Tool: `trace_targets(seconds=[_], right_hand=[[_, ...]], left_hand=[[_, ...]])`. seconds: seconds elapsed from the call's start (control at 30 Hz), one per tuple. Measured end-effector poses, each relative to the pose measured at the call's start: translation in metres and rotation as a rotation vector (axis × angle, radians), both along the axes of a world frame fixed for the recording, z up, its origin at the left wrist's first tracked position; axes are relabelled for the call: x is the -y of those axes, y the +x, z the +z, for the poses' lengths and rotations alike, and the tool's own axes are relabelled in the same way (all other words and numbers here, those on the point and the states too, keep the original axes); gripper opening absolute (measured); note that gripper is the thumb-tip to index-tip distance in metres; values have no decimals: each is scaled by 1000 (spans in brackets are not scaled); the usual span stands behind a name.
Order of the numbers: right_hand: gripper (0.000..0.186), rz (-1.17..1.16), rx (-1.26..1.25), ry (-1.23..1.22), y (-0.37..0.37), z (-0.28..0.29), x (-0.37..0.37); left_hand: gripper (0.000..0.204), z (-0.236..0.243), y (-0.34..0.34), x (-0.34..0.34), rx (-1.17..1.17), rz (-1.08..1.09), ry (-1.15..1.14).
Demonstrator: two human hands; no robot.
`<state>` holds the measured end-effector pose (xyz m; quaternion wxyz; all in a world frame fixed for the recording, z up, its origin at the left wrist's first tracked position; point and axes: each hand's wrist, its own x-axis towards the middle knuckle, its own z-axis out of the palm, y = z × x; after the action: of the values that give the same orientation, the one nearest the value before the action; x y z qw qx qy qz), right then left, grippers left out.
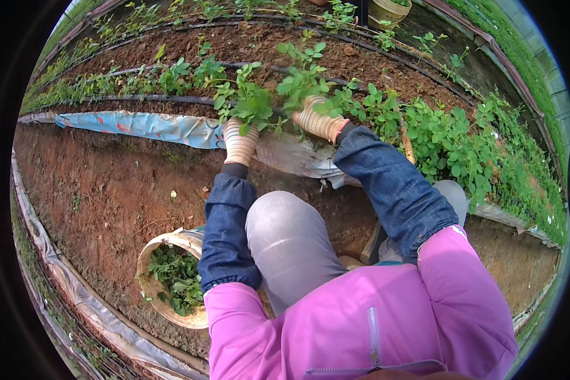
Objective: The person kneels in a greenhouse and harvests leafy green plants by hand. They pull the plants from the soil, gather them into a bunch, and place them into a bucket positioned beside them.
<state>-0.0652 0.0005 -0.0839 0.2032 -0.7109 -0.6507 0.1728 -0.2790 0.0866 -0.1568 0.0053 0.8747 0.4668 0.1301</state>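
Observation:
Both my hands wear cream gloves with thin stripes and work at the near edge of a planted bed. My left hand (240, 143) is closed on a bunch of leafy greens (253, 106); the leaves spread over its fingers and hide them. To its right, my right hand (320, 119) points leftward with fingers curled in at the low stems of a leafy plant (303, 79). Its fingertips are partly hidden by foliage. Beside my left forearm, a pale round bucket (147, 299) lies tipped, with picked green leaves (176, 278) inside.
Black drip hoses (171, 99) run along the bed. Blue plastic sheeting (139, 128) and greyish sheeting (291, 154) edge it. Dense plants (449, 139) grow at right. A bare soil path (107, 183) lies between beds. Another bucket (387, 11) stands at the far side.

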Motion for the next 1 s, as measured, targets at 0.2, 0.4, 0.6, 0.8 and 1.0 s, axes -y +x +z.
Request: trace_targets(seconds=[0.2,0.4,0.6,0.8,1.0], right_hand=[[26,209,383,-30,-29,-43,-45],[30,58,47,6,-8,-2,7],[49,-222,-501,-497,32,21,62],[44,14,-326,-144,45,-21,68],[29,238,304,-180,-4,11,37]], left_hand=[[25,43,31,13,187,96,-231],[18,66,40,12,78,48,-275],[20,-29,8,-36,162,41,-56],[30,-1,12,-5,428,-25,-387],[34,59,29,26,9,-18,-266]])
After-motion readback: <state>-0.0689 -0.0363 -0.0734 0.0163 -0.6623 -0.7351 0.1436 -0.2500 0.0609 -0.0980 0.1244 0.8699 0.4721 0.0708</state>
